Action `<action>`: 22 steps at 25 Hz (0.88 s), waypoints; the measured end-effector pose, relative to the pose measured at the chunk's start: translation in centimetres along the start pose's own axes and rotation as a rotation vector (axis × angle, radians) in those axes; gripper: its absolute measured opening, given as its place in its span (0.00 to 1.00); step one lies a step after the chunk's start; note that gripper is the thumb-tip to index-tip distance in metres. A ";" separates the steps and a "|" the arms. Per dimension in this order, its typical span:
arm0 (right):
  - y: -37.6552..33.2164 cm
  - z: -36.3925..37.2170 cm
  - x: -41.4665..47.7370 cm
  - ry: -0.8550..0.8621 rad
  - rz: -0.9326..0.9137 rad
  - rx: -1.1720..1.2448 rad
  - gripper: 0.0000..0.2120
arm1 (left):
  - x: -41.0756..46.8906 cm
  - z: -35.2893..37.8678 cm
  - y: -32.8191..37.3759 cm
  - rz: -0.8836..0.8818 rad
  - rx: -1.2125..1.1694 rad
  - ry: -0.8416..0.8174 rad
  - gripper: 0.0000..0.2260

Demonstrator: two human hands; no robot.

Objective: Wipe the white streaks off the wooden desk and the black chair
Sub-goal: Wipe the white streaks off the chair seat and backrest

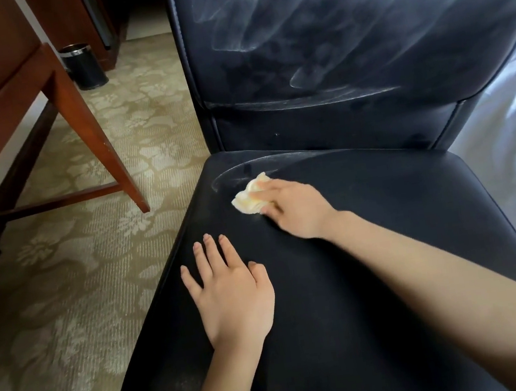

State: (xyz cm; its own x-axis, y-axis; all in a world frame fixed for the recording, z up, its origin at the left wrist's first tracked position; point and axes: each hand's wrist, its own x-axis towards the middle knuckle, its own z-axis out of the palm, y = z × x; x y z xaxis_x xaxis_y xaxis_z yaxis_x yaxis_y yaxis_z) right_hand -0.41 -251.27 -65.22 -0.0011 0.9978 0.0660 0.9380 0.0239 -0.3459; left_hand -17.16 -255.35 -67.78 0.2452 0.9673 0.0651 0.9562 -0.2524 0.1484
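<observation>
Now my right hand [288,207] pinches a crumpled pale-yellow cloth [248,198] on the far left of the black leather chair [375,261] seat; my left hand [231,295] lies flat nearer, fingers spread.

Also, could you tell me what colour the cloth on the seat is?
Pale yellow; the cloth shows best in the head view.

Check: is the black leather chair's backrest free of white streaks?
No, broad white streaks cross the chair's backrest above the yellow cloth.
</observation>
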 end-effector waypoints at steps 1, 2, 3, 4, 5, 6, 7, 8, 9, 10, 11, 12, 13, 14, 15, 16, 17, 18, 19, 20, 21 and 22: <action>-0.8 0.5 -0.5 -0.015 -0.060 0.018 0.20 | 0.1 0.1 0.0 -0.001 0.001 0.004 0.40; -1.3 0.9 -1.0 -0.030 -0.099 0.039 0.20 | 0.1 0.1 -0.1 -0.001 0.000 0.010 0.39; -1.5 1.2 -1.6 -0.040 -0.121 0.057 0.20 | 0.2 0.2 -0.1 0.001 -0.004 0.018 0.39; -1.5 1.4 -2.3 -0.045 -0.131 0.072 0.19 | 0.1 0.3 -0.1 0.002 -0.007 0.024 0.39; -1.3 1.4 -3.0 -0.045 -0.140 0.088 0.19 | 0.1 0.3 -0.1 0.003 -0.007 0.028 0.39; -1.0 1.2 -3.9 -0.045 -0.155 0.102 0.19 | 0.0 0.3 -0.2 0.006 -0.008 0.029 0.38; -0.7 0.8 -4.8 -0.054 -0.174 0.111 0.18 | 0.0 0.2 -0.2 0.012 -0.009 0.027 0.38; -0.3 0.3 -5.7 -0.067 -0.193 0.119 0.17 | 0.0 0.2 -0.3 0.016 -0.009 0.020 0.38; 0.3 -0.3 -6.6 -0.076 -0.204 0.127 0.16 | -0.1 0.1 -0.4 0.018 -0.009 0.012 0.37; 1.2 -0.9 -7.4 -0.077 -0.195 0.131 0.16 | -0.1 0.1 -0.3 0.014 -0.012 0.007 0.36; 2.1 -1.5 -8.1 -0.071 -0.165 0.121 0.15 | 0.0 0.0 -0.3 0.008 -0.019 0.004 0.35; 3.3 -2.1 -8.7 -0.062 -0.119 0.090 0.16 | 0.0 0.0 -0.2 0.004 -0.026 0.004 0.34; 4.5 -2.6 -9.1 -0.056 -0.064 0.042 0.17 | 0.1 -0.1 -0.2 0.005 -0.031 0.006 0.34; 5.6 -2.9 -9.4 -0.048 -0.002 -0.007 0.17 | 0.1 -0.1 -0.2 0.007 -0.032 0.005 0.33; 6.7 -3.1 -9.4 -0.034 0.065 -0.048 0.18 | 0.1 -0.1 -0.2 0.010 -0.029 0.004 0.33; 7.7 -3.2 -9.3 -0.015 0.131 -0.078 0.18 | 0.1 0.0 -0.3 0.014 -0.021 0.005 0.33; 8.5 -3.3 -8.9 0.009 0.191 -0.099 0.17 | 0.1 0.1 -0.3 0.020 -0.009 0.006 0.33; 9.2 -3.3 -8.2 0.034 0.245 -0.114 0.17 | 0.0 0.2 -0.3 0.023 0.003 0.008 0.33; 9.9 -3.3 -7.3 0.052 0.297 -0.128 0.17 | 0.0 0.3 -0.3 0.025 0.013 0.010 0.34; 10.6 -3.5 -6.3 0.060 0.349 -0.139 0.17 | -0.1 0.4 -0.2 0.025 0.019 0.014 0.34; 11.1 -3.7 -5.3 0.066 0.394 -0.149 0.17 | -0.1 0.5 -0.2 0.025 0.021 0.024 0.34; 11.7 -4.0 -4.3 0.076 0.432 -0.157 0.16 | -0.1 0.7 -0.3 0.028 0.022 0.039 0.33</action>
State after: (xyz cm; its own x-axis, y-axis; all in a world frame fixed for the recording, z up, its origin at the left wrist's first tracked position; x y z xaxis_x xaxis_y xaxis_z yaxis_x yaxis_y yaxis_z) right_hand 11.95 -255.55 -65.85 0.4211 0.9068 0.0174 0.8881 -0.4084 -0.2111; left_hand -17.36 -255.32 -68.47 0.2658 0.9580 0.1075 0.9525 -0.2781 0.1240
